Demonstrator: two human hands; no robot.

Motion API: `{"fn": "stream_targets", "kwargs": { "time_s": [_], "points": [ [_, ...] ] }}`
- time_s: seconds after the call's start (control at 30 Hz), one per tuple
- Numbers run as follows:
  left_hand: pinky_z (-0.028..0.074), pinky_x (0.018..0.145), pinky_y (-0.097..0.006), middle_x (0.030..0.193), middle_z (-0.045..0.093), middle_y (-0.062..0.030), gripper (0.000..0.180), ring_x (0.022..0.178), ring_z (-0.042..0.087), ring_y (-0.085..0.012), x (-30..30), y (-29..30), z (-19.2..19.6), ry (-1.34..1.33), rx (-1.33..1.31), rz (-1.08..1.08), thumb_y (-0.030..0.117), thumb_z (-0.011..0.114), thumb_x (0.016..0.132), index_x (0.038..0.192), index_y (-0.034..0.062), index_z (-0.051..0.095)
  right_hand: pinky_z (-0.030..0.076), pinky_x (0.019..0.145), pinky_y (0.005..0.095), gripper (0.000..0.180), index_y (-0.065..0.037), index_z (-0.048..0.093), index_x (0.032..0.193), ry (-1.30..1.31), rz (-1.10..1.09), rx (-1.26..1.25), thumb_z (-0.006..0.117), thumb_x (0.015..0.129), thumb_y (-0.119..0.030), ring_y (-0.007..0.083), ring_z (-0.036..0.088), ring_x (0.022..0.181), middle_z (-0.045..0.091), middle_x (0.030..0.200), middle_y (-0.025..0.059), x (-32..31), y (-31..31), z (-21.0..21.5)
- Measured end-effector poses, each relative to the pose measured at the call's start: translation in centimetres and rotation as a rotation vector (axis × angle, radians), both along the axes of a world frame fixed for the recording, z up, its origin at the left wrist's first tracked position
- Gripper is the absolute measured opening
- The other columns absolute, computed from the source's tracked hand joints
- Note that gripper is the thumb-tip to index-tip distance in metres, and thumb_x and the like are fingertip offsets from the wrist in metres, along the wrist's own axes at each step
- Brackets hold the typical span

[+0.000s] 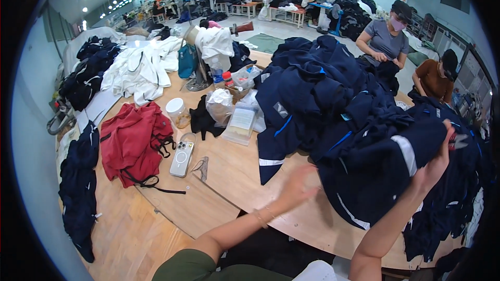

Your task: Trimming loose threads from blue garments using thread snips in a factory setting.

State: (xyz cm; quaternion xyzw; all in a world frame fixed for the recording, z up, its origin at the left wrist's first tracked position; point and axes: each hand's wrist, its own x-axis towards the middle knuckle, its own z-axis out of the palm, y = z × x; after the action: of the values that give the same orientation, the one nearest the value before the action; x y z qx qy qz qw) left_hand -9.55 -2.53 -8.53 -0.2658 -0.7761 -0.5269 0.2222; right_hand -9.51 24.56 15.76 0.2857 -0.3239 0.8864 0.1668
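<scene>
A wide, bright sewing hall with pale walls and strip lights; people sit at rows of machines at the far end. In the foreground is a wooden worktop [234,161], its edges curved by the lens. A great heap of navy garments [317,83] covers its right half, and more dark clothes spill toward its right end. Beyond its back right corner, a co-worker in grey [383,44] handles dark cloth; another in brown [436,82] bends forward nearby.

Toward the left edge lie a crumpled red garment [130,140] and, just beside it, a white phone [180,159]. A clear jar with a white lid [178,112] stands farther back.

Near the front edge, right of the middle, a navy garment with a pale band [367,169] is raised in the person's right hand [436,158], whose fingers are closed on its edge. A small red-handled cutter [457,141] shows at the same fingers. The left hand [297,190] is blurred, apparently open and holding nothing, between the garment and the front edge.

The work looks far from finished: this one piece is lifted, not laid out, and the heap remains large. Whether any pieces are already done cannot be told.
</scene>
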Motion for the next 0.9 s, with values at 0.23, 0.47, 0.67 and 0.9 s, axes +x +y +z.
{"fn": "stream_targets", "kwargs": {
  "time_s": [0.23,0.47,0.67,0.9],
  "points": [
    [0.038,0.104,-0.037,0.134,0.042,-0.0178,0.073,0.123,0.045,-0.0344,1.2,8.1,4.7,-0.336,0.200,-0.116,0.015,0.074,0.077,0.138,0.0023,0.035,0.050,0.099,0.0384,0.037,0.002,0.053,0.130,0.200,0.103,0.207,0.042,0.102,-0.021,0.0235,0.064,0.107,0.060,0.126,0.0151,-0.2,-6.6,5.7],
    [0.037,0.105,-0.033,0.126,0.050,-0.0146,0.065,0.122,0.048,-0.0259,-1.5,8.0,9.0,-0.549,0.635,-0.371,0.002,0.071,0.078,0.134,0.0020,0.038,0.044,0.104,0.0419,0.039,0.004,0.050,0.132,0.189,-0.575,0.369,0.040,0.102,-0.019,0.0272,0.058,0.117,0.056,0.131,0.0168,-0.3,-1.4,5.8],
    [0.036,0.104,-0.031,0.121,0.052,-0.0109,0.054,0.118,0.050,-0.0219,-6.9,-3.6,13.3,0.139,0.413,-0.026,-0.011,0.064,0.068,0.118,0.0039,0.052,0.043,0.105,0.0419,0.039,0.002,0.050,0.133,0.001,-0.667,0.469,0.042,0.101,-0.019,0.0276,0.058,0.116,0.057,0.130,0.0172,-7.0,14.5,4.1],
    [0.048,0.085,-0.027,0.106,0.060,-0.0093,0.042,0.096,0.059,-0.0160,-7.4,-9.3,21.7,0.378,0.401,0.253,-0.005,0.060,0.084,0.124,0.0004,0.048,0.041,0.106,0.0426,0.034,-0.001,0.056,0.127,-0.481,-0.701,-0.083,0.052,0.098,-0.019,0.0279,0.059,0.114,0.060,0.125,0.0157,-3.5,10.9,-3.1]
  ]
}}
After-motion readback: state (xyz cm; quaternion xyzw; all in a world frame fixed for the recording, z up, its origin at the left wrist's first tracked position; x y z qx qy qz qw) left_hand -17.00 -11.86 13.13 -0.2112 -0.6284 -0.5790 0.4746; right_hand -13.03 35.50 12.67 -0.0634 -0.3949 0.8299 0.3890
